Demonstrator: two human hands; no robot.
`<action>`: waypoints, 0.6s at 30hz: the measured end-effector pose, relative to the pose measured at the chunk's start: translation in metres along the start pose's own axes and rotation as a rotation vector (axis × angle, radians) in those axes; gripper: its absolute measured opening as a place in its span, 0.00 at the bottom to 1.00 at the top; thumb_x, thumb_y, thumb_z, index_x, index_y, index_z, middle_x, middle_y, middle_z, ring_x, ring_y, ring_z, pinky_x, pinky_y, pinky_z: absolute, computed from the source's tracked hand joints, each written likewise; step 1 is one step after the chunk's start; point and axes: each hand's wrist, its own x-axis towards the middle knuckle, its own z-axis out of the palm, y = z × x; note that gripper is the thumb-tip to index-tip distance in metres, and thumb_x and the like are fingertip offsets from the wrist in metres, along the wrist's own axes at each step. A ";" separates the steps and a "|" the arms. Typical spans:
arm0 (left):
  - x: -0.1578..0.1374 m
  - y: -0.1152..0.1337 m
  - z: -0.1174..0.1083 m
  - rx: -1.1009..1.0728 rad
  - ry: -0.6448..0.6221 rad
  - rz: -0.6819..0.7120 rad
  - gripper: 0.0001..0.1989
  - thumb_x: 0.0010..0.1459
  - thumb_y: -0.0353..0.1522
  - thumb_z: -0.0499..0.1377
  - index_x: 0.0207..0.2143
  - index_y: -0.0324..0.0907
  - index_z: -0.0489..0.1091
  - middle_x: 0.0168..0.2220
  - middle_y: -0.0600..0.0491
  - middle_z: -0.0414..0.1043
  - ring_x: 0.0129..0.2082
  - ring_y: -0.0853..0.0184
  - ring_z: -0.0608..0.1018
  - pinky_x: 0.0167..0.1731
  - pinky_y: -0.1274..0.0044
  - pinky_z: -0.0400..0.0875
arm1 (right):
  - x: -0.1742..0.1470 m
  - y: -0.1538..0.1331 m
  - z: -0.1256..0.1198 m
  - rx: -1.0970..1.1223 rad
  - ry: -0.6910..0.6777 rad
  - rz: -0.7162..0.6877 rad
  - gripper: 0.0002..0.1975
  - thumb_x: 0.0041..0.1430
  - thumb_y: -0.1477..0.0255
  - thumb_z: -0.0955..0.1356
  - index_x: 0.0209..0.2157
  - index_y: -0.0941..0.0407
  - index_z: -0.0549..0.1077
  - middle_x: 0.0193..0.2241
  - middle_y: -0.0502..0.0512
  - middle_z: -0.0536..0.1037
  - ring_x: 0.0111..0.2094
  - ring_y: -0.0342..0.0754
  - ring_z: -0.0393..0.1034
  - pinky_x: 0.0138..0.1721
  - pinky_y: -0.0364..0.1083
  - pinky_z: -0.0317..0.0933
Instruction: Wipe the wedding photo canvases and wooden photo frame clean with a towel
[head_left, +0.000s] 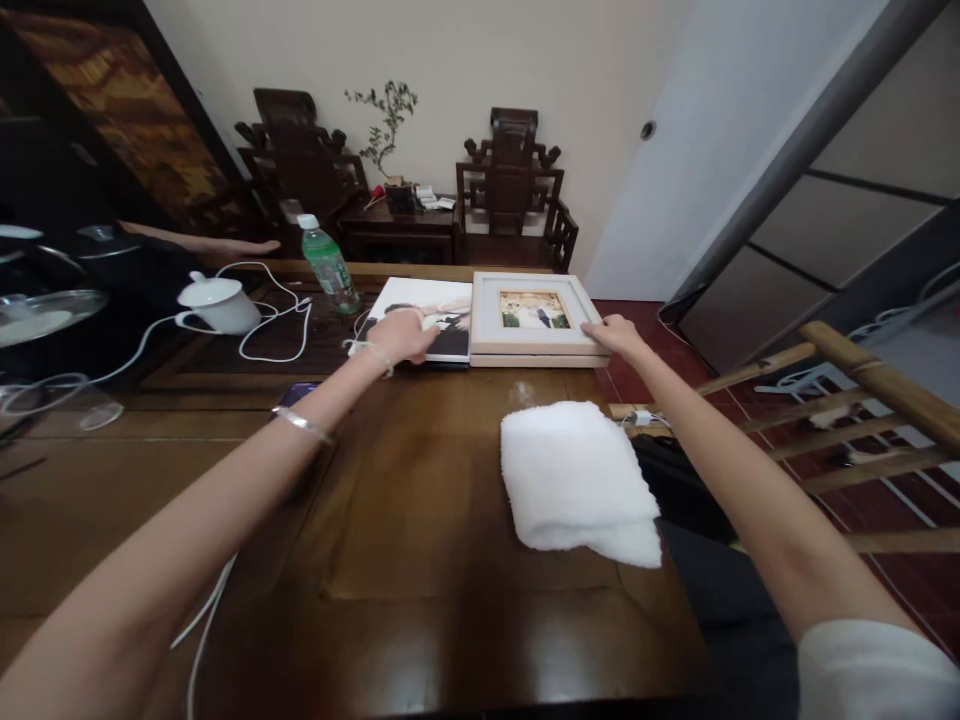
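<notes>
A stack of light wooden picture frames (pixel 484 347) lies at the far edge of the table, the top one showing a small photo in a white mount. My right hand (pixel 616 334) grips its right edge, thumb on top. Left of the frames, touching or nearly so, is a glossy photo panel (pixel 450 345) with a dark and white print. My left hand (pixel 399 336) is closed at its near left part, fingers over the surface and thumb by the front edge. A folded white towel (pixel 577 482) rests on the table nearer to me, between my forearms.
Left of the panel stand a green-labelled plastic bottle (pixel 328 265) and a lidded white cup (pixel 219 303) among white cables (pixel 274 357). A phone (pixel 300 395) lies partly behind my left forearm. Another person's arm (pixel 202 243) reaches in at far left. A bamboo chair (pixel 862 400) stands at right.
</notes>
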 end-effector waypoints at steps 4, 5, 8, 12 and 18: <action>0.033 0.053 0.017 -0.046 -0.041 -0.077 0.29 0.57 0.49 0.52 0.40 0.30 0.75 0.33 0.39 0.79 0.29 0.59 0.81 0.32 0.75 0.72 | 0.004 -0.007 0.005 -0.055 0.003 0.048 0.27 0.57 0.60 0.66 0.49 0.68 0.72 0.52 0.77 0.71 0.54 0.65 0.66 0.52 0.55 0.61; 0.039 0.062 0.022 -0.017 -0.056 -0.092 0.30 0.55 0.50 0.54 0.41 0.30 0.74 0.34 0.39 0.78 0.29 0.59 0.81 0.31 0.76 0.72 | 0.004 -0.008 0.006 -0.064 0.003 0.050 0.26 0.58 0.61 0.66 0.50 0.68 0.71 0.53 0.78 0.70 0.54 0.65 0.66 0.52 0.56 0.61; 0.051 0.073 0.034 0.159 -0.008 -0.027 0.26 0.54 0.45 0.56 0.43 0.30 0.74 0.38 0.36 0.78 0.39 0.54 0.81 0.39 0.74 0.71 | 0.002 -0.010 0.008 -0.078 -0.005 0.032 0.23 0.61 0.65 0.64 0.51 0.68 0.71 0.53 0.79 0.70 0.54 0.65 0.66 0.53 0.57 0.60; 0.053 0.079 0.034 0.234 0.079 0.004 0.24 0.55 0.40 0.55 0.45 0.27 0.73 0.47 0.30 0.73 0.51 0.46 0.74 0.49 0.67 0.67 | -0.004 -0.014 0.005 -0.075 0.013 0.000 0.21 0.64 0.69 0.61 0.50 0.71 0.71 0.52 0.81 0.70 0.54 0.65 0.66 0.53 0.57 0.59; 0.033 0.085 0.004 0.020 0.184 0.008 0.20 0.57 0.40 0.55 0.38 0.28 0.74 0.36 0.36 0.75 0.44 0.51 0.77 0.46 0.68 0.70 | -0.029 -0.022 -0.035 -0.035 0.212 -0.099 0.22 0.66 0.67 0.58 0.51 0.71 0.68 0.51 0.79 0.70 0.55 0.64 0.65 0.55 0.57 0.57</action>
